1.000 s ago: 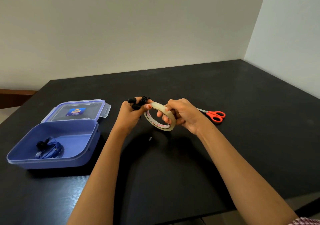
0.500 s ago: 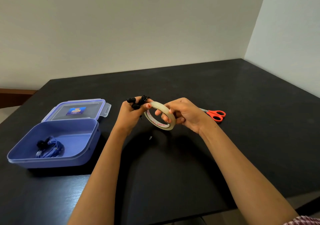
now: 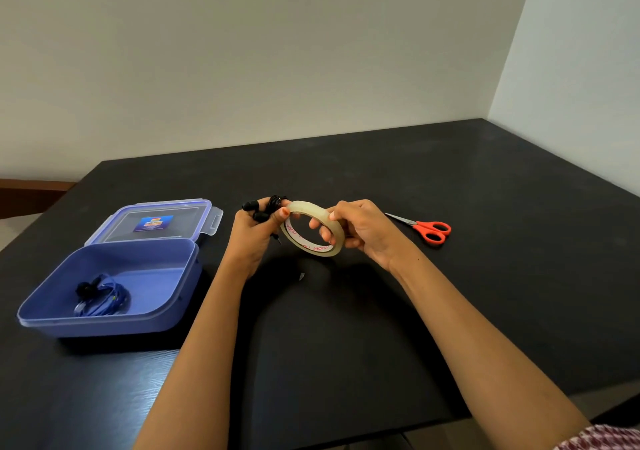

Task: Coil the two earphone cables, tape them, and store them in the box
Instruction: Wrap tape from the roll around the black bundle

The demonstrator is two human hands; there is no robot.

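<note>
My left hand (image 3: 254,233) grips a coiled black earphone cable (image 3: 260,208); its buds stick out above my fingers and my thumb tip touches the tape roll's rim. My right hand (image 3: 360,230) holds the clear tape roll (image 3: 311,228) above the table, fingers through its centre. The blue box (image 3: 107,323) stands open at the left. A coiled blue earphone cable (image 3: 102,297) lies inside it.
The box's clear lid (image 3: 156,221) lies flat behind the box. Red-handled scissors (image 3: 427,230) lie to the right of my right hand. A small scrap (image 3: 302,276) lies on the black table (image 3: 485,294) below the roll. Walls close off the back and right.
My right hand has shifted its fingers slightly on the tape roll. Both hands stay in the same place above the table.
</note>
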